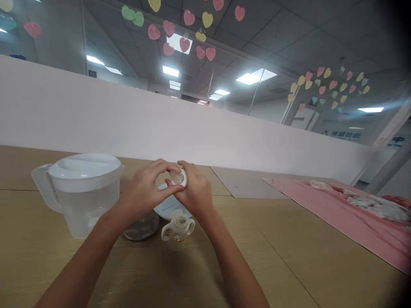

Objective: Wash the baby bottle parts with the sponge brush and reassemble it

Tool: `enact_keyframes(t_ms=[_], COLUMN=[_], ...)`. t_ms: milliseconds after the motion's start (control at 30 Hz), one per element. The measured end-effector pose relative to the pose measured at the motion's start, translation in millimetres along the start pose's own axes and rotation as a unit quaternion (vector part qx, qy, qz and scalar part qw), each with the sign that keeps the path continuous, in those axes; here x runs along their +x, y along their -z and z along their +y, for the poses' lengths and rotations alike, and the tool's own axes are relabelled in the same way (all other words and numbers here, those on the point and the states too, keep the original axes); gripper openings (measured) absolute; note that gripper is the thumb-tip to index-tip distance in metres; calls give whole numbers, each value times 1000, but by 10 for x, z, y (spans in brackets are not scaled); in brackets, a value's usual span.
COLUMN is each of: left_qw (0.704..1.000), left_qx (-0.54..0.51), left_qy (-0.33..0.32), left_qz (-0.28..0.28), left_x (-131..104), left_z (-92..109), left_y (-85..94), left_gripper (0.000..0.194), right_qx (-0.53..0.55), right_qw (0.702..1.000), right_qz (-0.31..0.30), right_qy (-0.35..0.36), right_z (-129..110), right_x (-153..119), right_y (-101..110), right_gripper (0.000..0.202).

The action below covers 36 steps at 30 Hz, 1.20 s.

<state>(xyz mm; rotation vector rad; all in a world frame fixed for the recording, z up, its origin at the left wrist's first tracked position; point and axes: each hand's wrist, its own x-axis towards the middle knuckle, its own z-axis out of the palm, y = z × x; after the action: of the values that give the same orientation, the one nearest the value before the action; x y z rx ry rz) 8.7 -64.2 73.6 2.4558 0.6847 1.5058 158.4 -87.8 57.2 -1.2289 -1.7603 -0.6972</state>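
Between my two hands I hold a white bottle collar with a clear nipple in it (pixel 177 176), above the table. My left hand (pixel 150 182) is closed, its thumb and fingers gripping the collar's left side. From the right, my right hand (pixel 195 190) wraps round the same piece. Below them a small baby bottle with two side handles (pixel 178 226) stands upright with its neck uncovered. Behind it lies a light blue plate (pixel 167 209), partly hidden by my hands. A dark, rounded see-through dish or bowl (pixel 143 226) sits under my left wrist, partly covered.
A clear lidded pitcher (pixel 88 192) with a handle stands on the left of the wooden table (pixel 263 261). At right, a pink cloth (pixel 324 209) carries crumpled fabric (pixel 379 205). A low white wall (pixel 192 132) with glass above closes off the back.
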Motion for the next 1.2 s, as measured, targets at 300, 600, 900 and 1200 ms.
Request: enact_keyframes(t_ms=[300, 600, 900, 1200], left_qw=[1000, 998, 980, 996], left_qx=[-17, -6, -136, 37], left_qy=[6, -32, 56, 87], left_qz=[17, 58, 134, 1], left_x=[-38, -43, -492, -1435], left_z=[12, 56, -160, -521], left_y=[19, 3, -354, -1110], left_gripper=[17, 15, 39, 74], right_qx=[-26, -24, 21, 172], right_qw=[998, 1000, 991, 948], right_qz=[34, -9, -101, -221], right_qy=[40, -3, -86, -154], right_z=[-16, -30, -121, 134], right_x=[-25, -26, -8, -724], right_y=[-11, 3, 287, -246], right_gripper=[16, 21, 29, 29])
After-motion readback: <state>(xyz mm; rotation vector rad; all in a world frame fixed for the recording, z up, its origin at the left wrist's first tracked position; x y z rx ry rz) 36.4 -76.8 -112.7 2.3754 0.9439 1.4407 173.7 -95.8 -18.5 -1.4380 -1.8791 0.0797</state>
